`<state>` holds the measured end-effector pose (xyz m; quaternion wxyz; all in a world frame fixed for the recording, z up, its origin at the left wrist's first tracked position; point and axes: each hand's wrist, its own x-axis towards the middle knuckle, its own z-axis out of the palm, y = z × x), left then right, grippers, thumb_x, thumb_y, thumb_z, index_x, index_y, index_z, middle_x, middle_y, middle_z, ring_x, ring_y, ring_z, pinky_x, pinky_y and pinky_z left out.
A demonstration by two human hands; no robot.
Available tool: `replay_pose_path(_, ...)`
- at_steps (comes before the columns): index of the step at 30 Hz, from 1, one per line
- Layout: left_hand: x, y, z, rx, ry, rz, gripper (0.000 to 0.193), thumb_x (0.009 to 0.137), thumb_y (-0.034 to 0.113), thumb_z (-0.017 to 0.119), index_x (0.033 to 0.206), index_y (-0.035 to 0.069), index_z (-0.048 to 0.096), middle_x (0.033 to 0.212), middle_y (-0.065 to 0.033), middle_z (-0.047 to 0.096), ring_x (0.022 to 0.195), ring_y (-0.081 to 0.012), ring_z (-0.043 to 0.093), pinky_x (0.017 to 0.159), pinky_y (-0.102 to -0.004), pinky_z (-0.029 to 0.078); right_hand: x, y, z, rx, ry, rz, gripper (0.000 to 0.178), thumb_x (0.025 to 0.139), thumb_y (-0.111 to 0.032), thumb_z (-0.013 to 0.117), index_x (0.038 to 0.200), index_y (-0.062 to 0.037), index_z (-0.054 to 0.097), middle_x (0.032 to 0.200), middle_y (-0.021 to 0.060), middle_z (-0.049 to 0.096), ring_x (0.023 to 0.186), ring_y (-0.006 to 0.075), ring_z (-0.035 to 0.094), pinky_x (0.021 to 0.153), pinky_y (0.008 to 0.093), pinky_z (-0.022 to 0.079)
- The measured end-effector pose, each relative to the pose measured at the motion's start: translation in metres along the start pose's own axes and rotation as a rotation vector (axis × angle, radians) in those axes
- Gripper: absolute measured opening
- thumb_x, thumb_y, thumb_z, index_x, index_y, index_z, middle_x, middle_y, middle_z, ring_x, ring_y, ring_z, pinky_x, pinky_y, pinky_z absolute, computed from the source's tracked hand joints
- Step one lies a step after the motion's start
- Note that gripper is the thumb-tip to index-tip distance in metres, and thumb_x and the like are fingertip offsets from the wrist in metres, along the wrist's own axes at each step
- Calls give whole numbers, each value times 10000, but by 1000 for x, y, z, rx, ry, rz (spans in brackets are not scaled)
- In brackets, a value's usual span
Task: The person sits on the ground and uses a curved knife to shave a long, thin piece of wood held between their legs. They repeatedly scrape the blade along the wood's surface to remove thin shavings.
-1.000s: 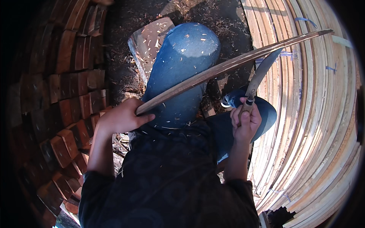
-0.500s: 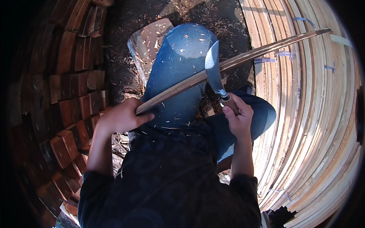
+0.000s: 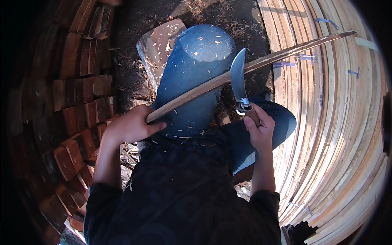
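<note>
My left hand is wrapped round the near end of a long wooden strip. The strip slants up to the right across my raised, jeans-clad knee, and its far end lies over the stacked slats. In my right hand is a knife with a broad curved blade and a short wooden handle. Its blade points upward and crosses in front of the strip's middle; whether the edge touches the wood I cannot tell. Small pale shavings cling to the jeans.
At my right stands a large stack of long pale slats, tied in places with bluish strips. Reddish-brown wooden blocks are piled at my left. Ahead, a flat board lies on dark ground strewn with shavings.
My right hand and the knife have shifted a little to the right along the strip, and the blade is tilted more to the right. My left hand and the strip have stayed put.
</note>
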<state>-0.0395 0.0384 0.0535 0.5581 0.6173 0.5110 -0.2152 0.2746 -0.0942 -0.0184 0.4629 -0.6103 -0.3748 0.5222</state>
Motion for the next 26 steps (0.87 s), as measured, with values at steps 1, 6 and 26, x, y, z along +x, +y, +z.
replay_pose_path(1,0,-2,2,1,6,11,416,810,335,662,900,-71,642,696,-198,631,651,-263,623,636,-368,473,3,0,-4,96,40,6,385,861,-186,662,1170,27,573,723,38,595,596,54,510,560,192,406)
replay_pose_path(6,-1,3,0,-6,12,33,410,813,329,659,909,-69,641,712,-195,637,661,-256,623,640,-365,472,1,2,22,-4,-65,24,405,912,-238,598,1213,27,541,657,3,526,516,29,437,472,173,334)
replay_pose_path(26,1,1,-1,-25,-43,6,434,795,345,685,996,-38,649,827,-223,663,785,-303,653,729,-365,488,4,11,0,384,45,-15,524,890,-258,627,1340,-57,449,740,26,621,614,91,562,572,208,446)
